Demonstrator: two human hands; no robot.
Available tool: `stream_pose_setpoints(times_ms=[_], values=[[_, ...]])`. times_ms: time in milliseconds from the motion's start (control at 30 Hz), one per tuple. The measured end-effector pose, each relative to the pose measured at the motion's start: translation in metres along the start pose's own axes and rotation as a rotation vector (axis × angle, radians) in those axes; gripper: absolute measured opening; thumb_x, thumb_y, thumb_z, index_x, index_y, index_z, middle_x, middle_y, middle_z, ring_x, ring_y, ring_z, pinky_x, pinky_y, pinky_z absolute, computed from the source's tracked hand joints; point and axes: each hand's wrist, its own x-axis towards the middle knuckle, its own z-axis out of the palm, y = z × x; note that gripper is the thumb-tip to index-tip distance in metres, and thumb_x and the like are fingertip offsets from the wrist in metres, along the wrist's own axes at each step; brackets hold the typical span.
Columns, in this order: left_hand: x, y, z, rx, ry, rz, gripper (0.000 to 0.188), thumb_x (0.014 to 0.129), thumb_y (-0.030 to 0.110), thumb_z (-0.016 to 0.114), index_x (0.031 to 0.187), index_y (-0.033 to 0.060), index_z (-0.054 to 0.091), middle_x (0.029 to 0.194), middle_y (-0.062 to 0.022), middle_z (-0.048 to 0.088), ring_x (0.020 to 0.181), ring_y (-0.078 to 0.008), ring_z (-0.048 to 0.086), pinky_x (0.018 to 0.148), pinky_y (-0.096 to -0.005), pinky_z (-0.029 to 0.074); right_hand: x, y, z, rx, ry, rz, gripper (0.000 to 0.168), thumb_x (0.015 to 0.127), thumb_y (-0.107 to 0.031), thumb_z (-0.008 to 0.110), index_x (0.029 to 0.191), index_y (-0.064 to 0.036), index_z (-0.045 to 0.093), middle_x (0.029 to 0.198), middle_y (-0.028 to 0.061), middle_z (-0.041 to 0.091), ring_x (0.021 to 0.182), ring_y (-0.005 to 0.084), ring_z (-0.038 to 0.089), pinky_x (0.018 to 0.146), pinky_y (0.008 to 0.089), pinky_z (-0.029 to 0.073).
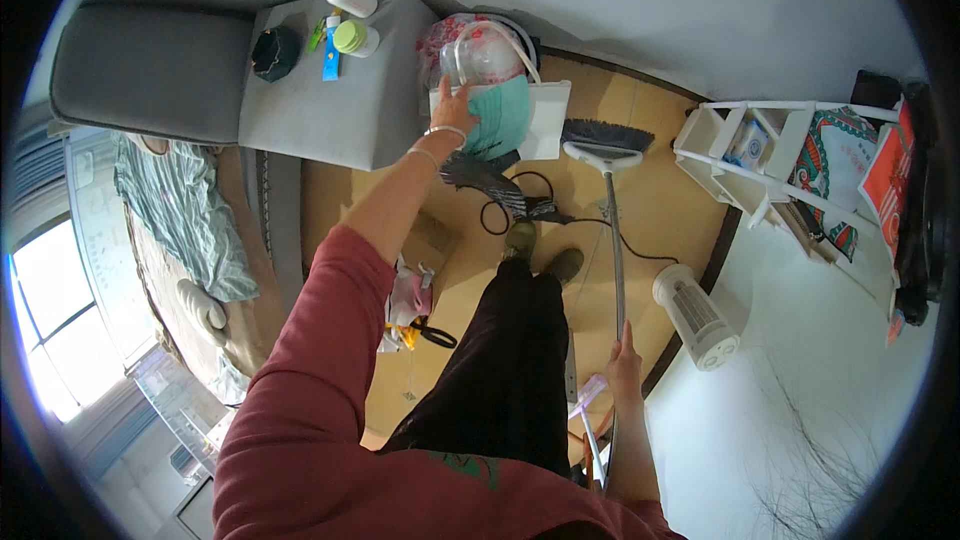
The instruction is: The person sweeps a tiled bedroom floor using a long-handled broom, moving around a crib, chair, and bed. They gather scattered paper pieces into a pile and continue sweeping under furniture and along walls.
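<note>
My left hand (pixel 453 109) reaches to the rim of a white paper bag (pixel 551 116) with a rope handle and a teal print on its side; whether the fingers grip it, I cannot tell. Behind the bag sits a bin lined with a red-patterned clear plastic bag (pixel 427 41). In my right hand (pixel 625 367) is the metal handle of a broom (pixel 613 221); its dark bristles (pixel 609 133) rest on the floor right of the paper bag. A dark striped plastic bag (pixel 491 178) and a black cable lie on the floor before my green shoes.
A grey upholstered stool (pixel 330 120) holds bottles, a tube and a dark container. A white tower heater (pixel 696 317) stands at the right wall, near a white shelf rack (pixel 750 178). A cardboard box (pixel 431 240) and black-handled scissors (pixel 436 334) are left of my legs.
</note>
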Motion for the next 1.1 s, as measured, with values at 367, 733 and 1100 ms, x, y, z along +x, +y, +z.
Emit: stream_pose_setpoints(times_ms=[367, 733, 1100], values=[[-0.003, -0.01, -0.075, 0.101, -0.068, 0.158, 0.027, 0.076, 0.026, 0.061, 0.096, 0.0074, 0.06, 0.094, -0.0169, 0.061, 0.09, -0.0369, 0.056, 0.079, -0.0438, 0.045, 0.006, 0.012, -0.002, 0.027, 0.028, 0.011, 0.047, 0.089, -0.017, 0.04, 0.134, -0.016, 0.026, 0.076, 0.0251, 0.059, 0.07, 0.0429, 0.057, 0.059, 0.0515, 0.045], [-0.109, -0.02, -0.285, -0.922, 0.298, -0.326, 0.029, 0.08, 0.007, 0.063, 0.106, -0.002, 0.054, 0.101, -0.0083, 0.058, 0.09, -0.019, 0.057, 0.078, -0.0313, 0.048, 0.068, -0.028, -0.043, 0.028, 0.061, 0.02, 0.048, 0.09, -0.021, 0.039, 0.135, -0.018, 0.021, 0.07, 0.0244, 0.058, 0.065, 0.0416, 0.057, 0.056, 0.0505, 0.044], [-0.294, -0.05, -0.312, -1.048, 0.359, -0.663, 0.033, 0.081, 0.007, 0.061, 0.111, 0.0002, 0.05, 0.101, -0.0104, 0.057, 0.088, -0.0222, 0.057, 0.078, -0.0352, 0.049, -0.103, 0.048, 0.002, -0.078, -0.23, 0.144, 0.049, 0.087, -0.015, 0.041, 0.134, -0.014, 0.027, 0.071, 0.0251, 0.059, 0.07, 0.0406, 0.059, 0.061, 0.0504, 0.045]])
